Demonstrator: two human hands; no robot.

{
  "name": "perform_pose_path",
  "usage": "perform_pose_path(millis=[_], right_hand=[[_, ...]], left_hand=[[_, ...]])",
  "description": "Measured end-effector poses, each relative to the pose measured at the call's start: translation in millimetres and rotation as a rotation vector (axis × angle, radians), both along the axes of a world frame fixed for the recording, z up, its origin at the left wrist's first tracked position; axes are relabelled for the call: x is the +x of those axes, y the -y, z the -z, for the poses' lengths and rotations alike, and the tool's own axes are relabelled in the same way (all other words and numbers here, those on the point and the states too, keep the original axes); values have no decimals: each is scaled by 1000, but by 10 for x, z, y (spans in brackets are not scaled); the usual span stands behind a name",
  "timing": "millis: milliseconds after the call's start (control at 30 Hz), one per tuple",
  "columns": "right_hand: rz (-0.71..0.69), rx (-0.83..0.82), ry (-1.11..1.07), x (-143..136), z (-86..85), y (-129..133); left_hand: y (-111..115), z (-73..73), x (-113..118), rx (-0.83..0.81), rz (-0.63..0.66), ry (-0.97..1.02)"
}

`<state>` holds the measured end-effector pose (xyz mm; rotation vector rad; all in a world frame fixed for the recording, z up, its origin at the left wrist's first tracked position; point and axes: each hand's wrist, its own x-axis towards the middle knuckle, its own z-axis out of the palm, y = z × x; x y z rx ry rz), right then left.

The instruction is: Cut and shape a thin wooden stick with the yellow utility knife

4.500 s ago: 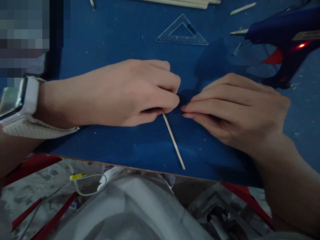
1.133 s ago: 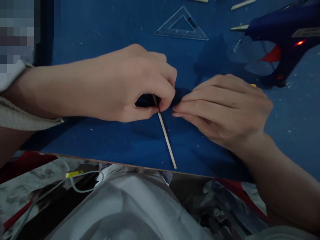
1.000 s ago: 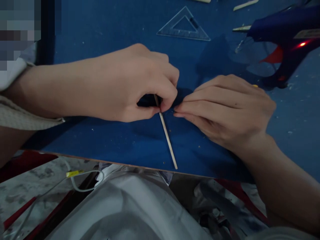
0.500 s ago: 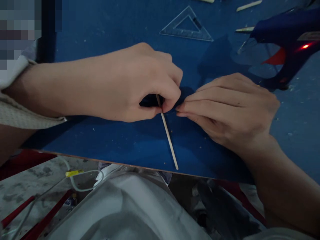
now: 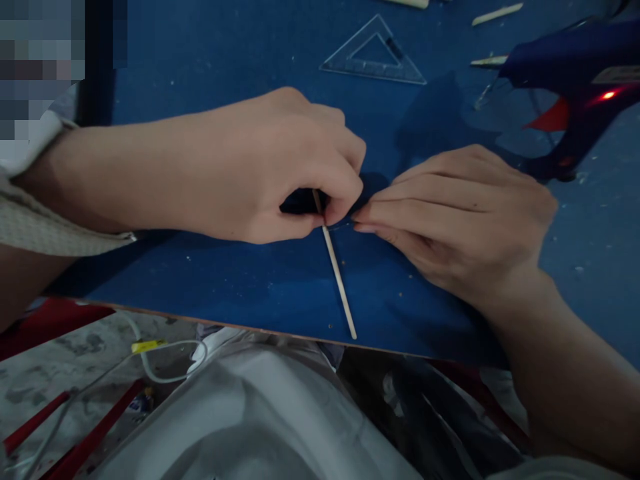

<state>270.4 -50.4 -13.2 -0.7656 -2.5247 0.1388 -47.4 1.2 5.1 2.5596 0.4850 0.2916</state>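
My left hand (image 5: 300, 167) pinches a thin pale wooden stick (image 5: 340, 283) between thumb and forefinger. The stick's lower end points toward the front edge of the blue table, and its upper end runs up behind my curled fingers. Just to the right, my right hand (image 5: 465, 213) is closed, with thumb and fingertips pressed together close to the stick. A faint thin strand seems to run between the stick and those fingertips, but it is too fine to name.
A blue glue gun (image 5: 565, 67) with a red trigger and a lit red lamp lies at the upper right. A clear set square (image 5: 360, 63) lies beyond my hands. Another short stick (image 5: 497, 15) is near the far edge. A cable (image 5: 170, 380) hangs below the table.
Both hands stay almost still with the stick in the same place. The faint strand by the right fingertips shows a little more clearly now.
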Motion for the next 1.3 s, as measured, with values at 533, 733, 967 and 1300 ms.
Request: perform_pose_path(millis=[533,733,967,1300], right_hand=[[-42,43,-8,1,6,-13],[-100,81,5,8,21,-88],[-113,109,-2,27,106,-137],[-114,105,-13,22,69,-100]], left_hand=[[-1,7,-17,91,40,70],[13,1,18,91,31,89],[-19,15,0,85,52,93],[-34,-4,10,83,27,24]])
